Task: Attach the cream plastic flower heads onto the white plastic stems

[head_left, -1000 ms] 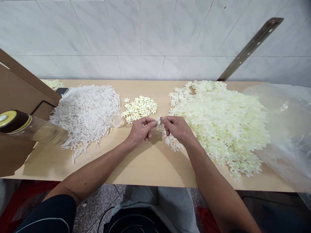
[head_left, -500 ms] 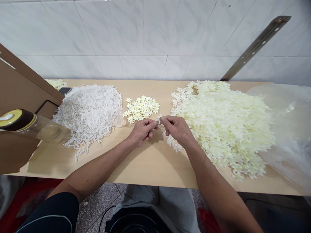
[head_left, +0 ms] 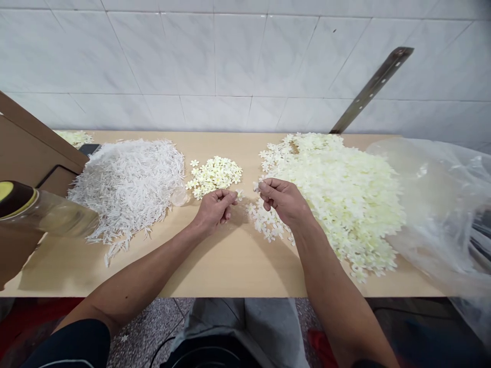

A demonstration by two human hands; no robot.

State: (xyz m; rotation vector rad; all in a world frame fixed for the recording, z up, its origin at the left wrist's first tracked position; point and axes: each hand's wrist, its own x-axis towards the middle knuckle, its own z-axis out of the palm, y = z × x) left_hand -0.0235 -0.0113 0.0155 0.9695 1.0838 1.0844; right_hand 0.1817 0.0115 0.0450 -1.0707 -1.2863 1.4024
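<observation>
My left hand is closed, pinching a small artificial flower that sticks out past its fingertips. My right hand pinches pale petals between thumb and forefinger, apart from the left hand. Just beyond the left hand lies a small pile of finished-looking pale yellow flowers. A large heap of loose cream flower pieces spreads to the right, with some scattered petals under the right hand. To the left sits a heap of thin white sticks.
A small clear round dish stands beside the white heap. On the left are a clear bottle with a dark and yellow cap and a cardboard panel. A plastic bag lies at right; a metal bracket leans by the wall.
My hands have moved apart; they met at the fingertips before. A flower now shows at the left fingertips. The whole view has shifted slightly.
</observation>
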